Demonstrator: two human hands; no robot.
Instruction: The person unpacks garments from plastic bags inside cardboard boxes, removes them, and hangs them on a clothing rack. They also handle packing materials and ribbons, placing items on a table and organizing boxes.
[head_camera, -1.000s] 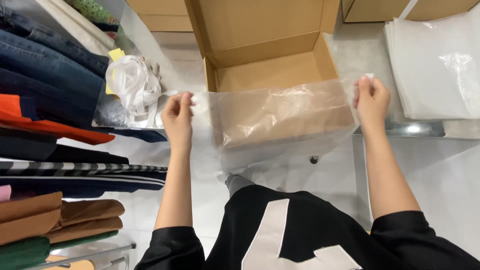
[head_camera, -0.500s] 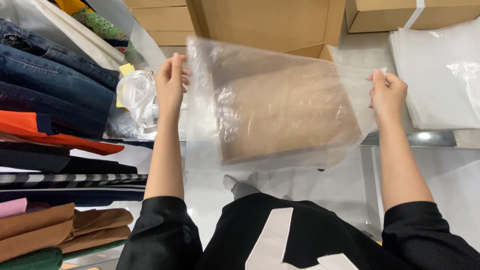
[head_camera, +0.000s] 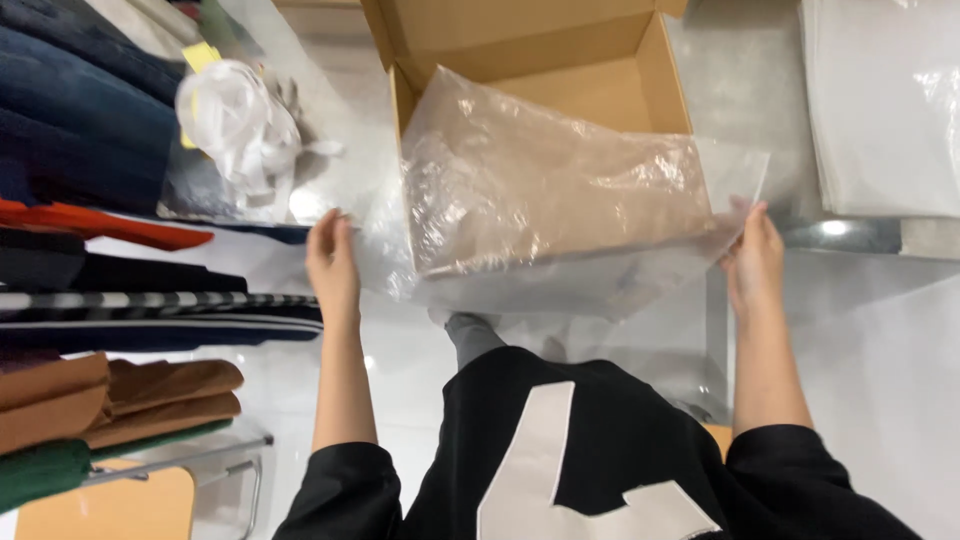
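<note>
Head view, looking straight down: closest in is the person's black top with a big white shape (head_camera: 560, 470) on the front, both forearms reaching out. Left hand (head_camera: 333, 262) has its fingers close together on the near left edge of a clear plastic bag (head_camera: 560, 190); can't tell if it's really pinching. Right hand (head_camera: 755, 262) grips the bag's right corner, fingers closed on the film. The bag is stretched between them and draped over the open cardboard box (head_camera: 530, 50), so the brown shows through. Off to the left, folded clothes (head_camera: 90, 250) sit in stacks, with a crumpled white plastic bundle (head_camera: 240, 125) beyond them. Far right there's a pile of flat plastic bags (head_camera: 880, 110).
</note>
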